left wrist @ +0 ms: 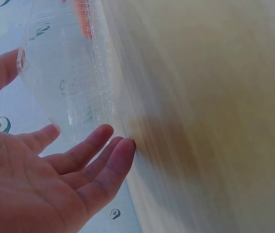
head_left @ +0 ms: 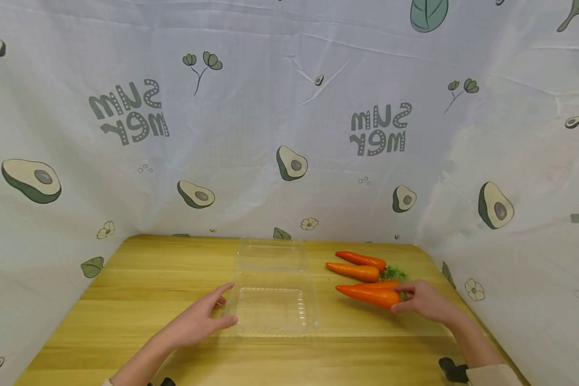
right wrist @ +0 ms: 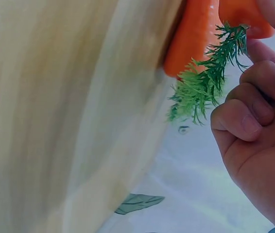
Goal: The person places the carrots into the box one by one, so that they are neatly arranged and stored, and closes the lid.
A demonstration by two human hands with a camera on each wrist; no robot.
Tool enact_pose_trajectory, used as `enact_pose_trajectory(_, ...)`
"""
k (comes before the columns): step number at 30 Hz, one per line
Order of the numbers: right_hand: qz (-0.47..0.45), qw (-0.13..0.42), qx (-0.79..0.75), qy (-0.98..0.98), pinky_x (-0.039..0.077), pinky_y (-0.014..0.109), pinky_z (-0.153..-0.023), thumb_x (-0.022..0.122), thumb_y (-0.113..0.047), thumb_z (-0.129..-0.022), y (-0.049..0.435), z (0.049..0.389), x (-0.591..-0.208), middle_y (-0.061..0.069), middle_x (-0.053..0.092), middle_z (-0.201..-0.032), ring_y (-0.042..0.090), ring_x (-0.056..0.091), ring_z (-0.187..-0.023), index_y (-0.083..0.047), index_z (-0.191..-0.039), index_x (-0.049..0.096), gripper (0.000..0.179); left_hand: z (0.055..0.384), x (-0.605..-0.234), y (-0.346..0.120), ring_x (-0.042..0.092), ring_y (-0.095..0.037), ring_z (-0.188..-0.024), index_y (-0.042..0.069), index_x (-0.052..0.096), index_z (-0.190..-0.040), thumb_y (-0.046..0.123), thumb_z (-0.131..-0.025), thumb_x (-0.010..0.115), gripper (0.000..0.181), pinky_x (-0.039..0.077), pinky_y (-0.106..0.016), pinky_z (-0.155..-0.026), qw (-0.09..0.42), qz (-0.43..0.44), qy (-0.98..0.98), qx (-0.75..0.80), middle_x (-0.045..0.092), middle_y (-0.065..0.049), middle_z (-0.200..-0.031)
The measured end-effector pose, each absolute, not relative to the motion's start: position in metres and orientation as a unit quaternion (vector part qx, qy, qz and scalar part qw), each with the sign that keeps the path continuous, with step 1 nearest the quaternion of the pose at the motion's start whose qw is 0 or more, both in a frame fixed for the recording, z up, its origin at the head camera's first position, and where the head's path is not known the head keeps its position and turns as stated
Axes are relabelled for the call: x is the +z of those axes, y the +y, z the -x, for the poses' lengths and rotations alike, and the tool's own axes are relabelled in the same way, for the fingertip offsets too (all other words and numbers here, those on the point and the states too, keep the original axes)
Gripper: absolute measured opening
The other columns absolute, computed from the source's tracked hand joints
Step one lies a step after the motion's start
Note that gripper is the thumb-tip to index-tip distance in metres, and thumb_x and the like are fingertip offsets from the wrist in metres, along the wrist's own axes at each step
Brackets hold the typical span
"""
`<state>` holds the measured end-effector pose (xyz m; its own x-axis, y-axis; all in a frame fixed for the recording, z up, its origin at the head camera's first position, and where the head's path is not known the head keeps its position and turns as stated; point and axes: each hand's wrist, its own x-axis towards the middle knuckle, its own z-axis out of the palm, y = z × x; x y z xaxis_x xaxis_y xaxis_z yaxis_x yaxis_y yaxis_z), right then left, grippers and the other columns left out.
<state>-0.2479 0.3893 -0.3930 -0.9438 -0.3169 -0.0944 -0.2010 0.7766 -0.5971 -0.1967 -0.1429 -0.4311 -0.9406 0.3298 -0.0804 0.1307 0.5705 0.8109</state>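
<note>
My right hand [head_left: 424,301] pinches the thick end of a carrot [head_left: 369,295] between thumb and index finger; its other fingers are curled in the right wrist view. Green leafy tops [right wrist: 205,80] hang beside the fingers there. Behind that carrot, several more orange carrots [head_left: 359,271] lie on the table. My left hand [head_left: 198,320] is at the left side of a clear plastic clamshell box [head_left: 270,333], its lid [head_left: 272,257] folded open toward the back. In the left wrist view, the thumb and fingers are spread around the box's edge, with nothing gripped.
The wooden table [head_left: 149,284] has a curtain [head_left: 251,107] printed with avocados behind it and along both sides. The carrots lie to the right of the box, near the table's right edge.
</note>
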Motion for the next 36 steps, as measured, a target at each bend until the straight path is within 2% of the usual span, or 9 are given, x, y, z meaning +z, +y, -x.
enact_pose_trajectory(9, 0.144, 0.100, -0.305, 0.936, 0.021, 0.026, -0.048, 0.083, -0.028, -0.083, 0.386, 0.253, -0.387, -0.005, 0.027, -0.064, 0.007, 0.025, -0.053, 0.013, -0.127, 0.063, 0.063, 0.196, -0.430, -0.142, 0.051, -0.035, -0.131, 0.016, 0.031, -0.159, 0.046, -0.092, 0.071, 0.084, 0.045, -0.062, -0.100, 0.114, -0.132, 0.878, 0.445, 0.053, -0.017, -0.143)
enact_pose_trajectory(23, 0.153, 0.070, -0.296, 0.940, 0.023, 0.025, -0.051, 0.083, -0.027, -0.083, 0.375, 0.262, -0.368, -0.004, 0.031, -0.066, 0.008, 0.030, -0.057, 0.011, -0.124, 0.065, 0.059, 0.197, -0.431, -0.141, 0.051, -0.035, -0.132, 0.017, 0.030, -0.160, 0.047, -0.092, 0.071, 0.084, 0.044, -0.062, -0.101, 0.111, -0.127, 0.881, 0.442, 0.053, -0.016, -0.143)
enact_pose_trajectory(33, 0.143, 0.067, -0.269, 0.950, 0.025, 0.025, -0.051, 0.082, -0.032, -0.083, 0.368, 0.267, -0.357, -0.003, 0.035, -0.068, 0.011, 0.034, -0.060, 0.008, -0.128, 0.064, 0.063, 0.199, -0.430, -0.141, 0.051, -0.035, -0.131, 0.016, 0.030, -0.160, 0.045, -0.093, 0.071, 0.084, 0.046, -0.060, -0.099, 0.115, -0.127, 0.879, 0.445, 0.053, -0.017, -0.142)
enact_pose_trajectory(36, 0.146, 0.071, -0.275, 0.948, 0.023, 0.025, -0.050, 0.083, -0.031, -0.083, 0.366, 0.268, -0.355, -0.004, 0.031, -0.066, 0.010, 0.031, -0.057, 0.009, -0.128, 0.064, 0.063, 0.198, -0.430, -0.141, 0.052, -0.035, -0.130, 0.016, 0.030, -0.160, 0.046, -0.093, 0.071, 0.083, 0.046, -0.060, -0.099, 0.117, -0.127, 0.879, 0.444, 0.053, -0.017, -0.142)
